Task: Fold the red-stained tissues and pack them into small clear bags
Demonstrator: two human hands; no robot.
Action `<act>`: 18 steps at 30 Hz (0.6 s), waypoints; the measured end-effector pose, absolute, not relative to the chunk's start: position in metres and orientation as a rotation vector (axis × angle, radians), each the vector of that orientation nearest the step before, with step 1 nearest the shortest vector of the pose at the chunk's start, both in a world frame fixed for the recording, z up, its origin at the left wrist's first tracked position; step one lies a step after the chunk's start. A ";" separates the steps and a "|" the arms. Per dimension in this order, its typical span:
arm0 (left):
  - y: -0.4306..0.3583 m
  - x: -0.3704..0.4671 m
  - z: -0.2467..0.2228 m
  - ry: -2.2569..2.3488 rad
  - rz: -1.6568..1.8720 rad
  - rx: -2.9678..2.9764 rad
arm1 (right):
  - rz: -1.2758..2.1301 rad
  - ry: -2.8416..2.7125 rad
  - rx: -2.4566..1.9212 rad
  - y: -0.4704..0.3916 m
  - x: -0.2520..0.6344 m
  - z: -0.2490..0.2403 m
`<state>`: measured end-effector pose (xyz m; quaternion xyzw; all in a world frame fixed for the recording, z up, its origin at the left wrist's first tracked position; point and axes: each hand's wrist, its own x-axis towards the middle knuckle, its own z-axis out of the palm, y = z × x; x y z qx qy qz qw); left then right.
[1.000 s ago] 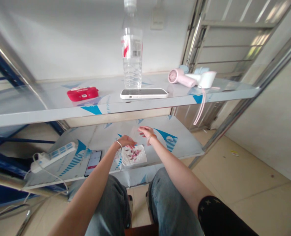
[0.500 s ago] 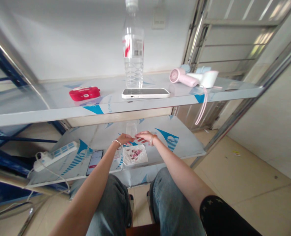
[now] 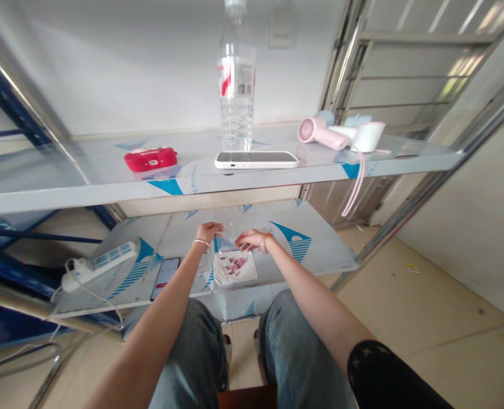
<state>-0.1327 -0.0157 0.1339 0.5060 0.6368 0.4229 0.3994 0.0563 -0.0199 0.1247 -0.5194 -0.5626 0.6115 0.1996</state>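
A small clear plastic bag (image 3: 226, 241) is between my hands, over the lower shelf. My left hand (image 3: 209, 232), a bracelet at its wrist, is closed with its fingertips pinching the bag's upper left edge. On the bag's right side is my right hand (image 3: 253, 239), its fingers stretched out and slightly apart, the tips close to the bag; whether they touch it is hard to make out. Just below both hands lies a white tissue (image 3: 220, 271) with small pink and dark red pieces (image 3: 237, 266) heaped on it. Another small clear packet (image 3: 203, 264) lies beside my left wrist.
On the lower shelf, left, are a phone (image 3: 165, 274) and a white power strip (image 3: 102, 264) with cables. The upper shelf holds a red case (image 3: 150, 159), a water bottle (image 3: 237, 85), a white-edged phone (image 3: 257, 160), a pink handheld fan (image 3: 322, 133) and a white cup (image 3: 370, 136).
My left hand has moved up and slightly left, away from my right hand, and now pinches the bag's edge. The right hand stays nearly where it was. The view has shifted slightly.
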 end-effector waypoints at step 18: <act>-0.017 -0.140 0.129 1.539 0.658 1.190 | 1.498 -1.425 -1.452 -0.023 0.055 0.137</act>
